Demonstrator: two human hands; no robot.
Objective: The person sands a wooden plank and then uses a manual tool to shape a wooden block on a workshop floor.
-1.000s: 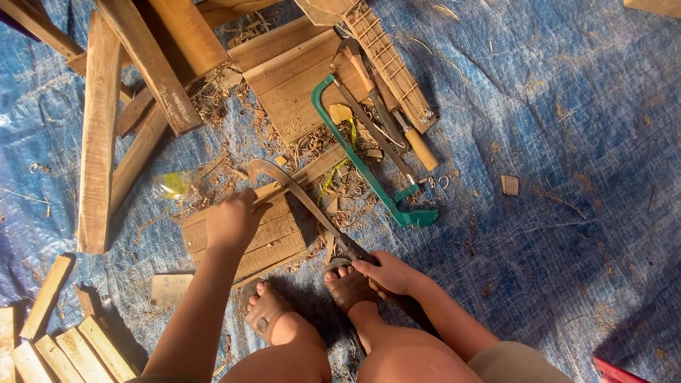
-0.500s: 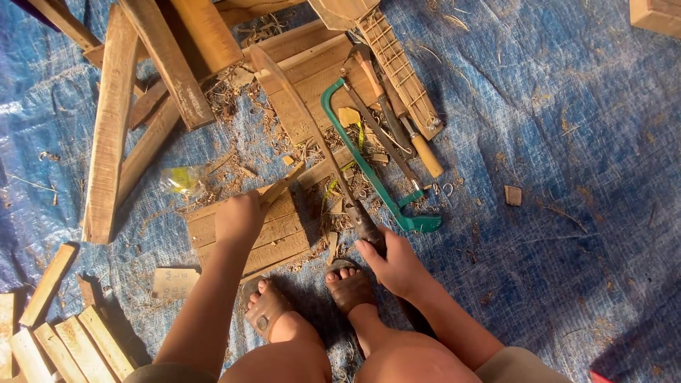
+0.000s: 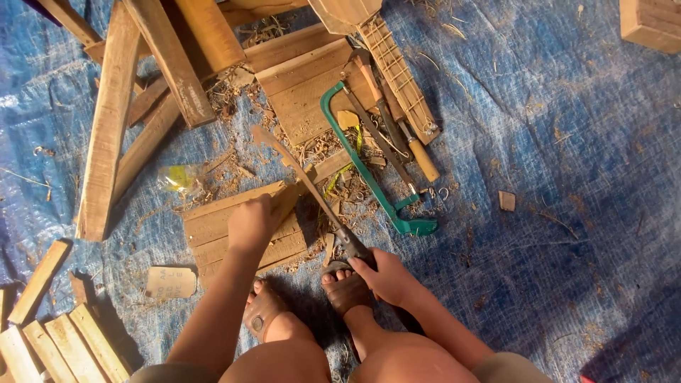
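— Where is there room on this tarp (image 3: 567, 142)?

— Right side, wide open: bare blue sheet, only a small chip (image 3: 506, 201) and a block (image 3: 651, 21) up in the corner.

— And straight ahead of the hands?

— Crowded. The left hand (image 3: 250, 224) sits on a board (image 3: 213, 230), the blade (image 3: 298, 170) slants across just beside it, held by the right hand (image 3: 386, 276). Past that, a green saw (image 3: 362, 167), a chisel (image 3: 415, 152) and a small stringed neck (image 3: 397, 67) lie packed together over shavings.

— Left?

— Long planks (image 3: 106, 120) cross and pile up, blocking the upper left. Short slats (image 3: 50, 340) fill the lower left corner. Between them a narrow strip of tarp stays passable, with a tag (image 3: 170, 281) lying in it.
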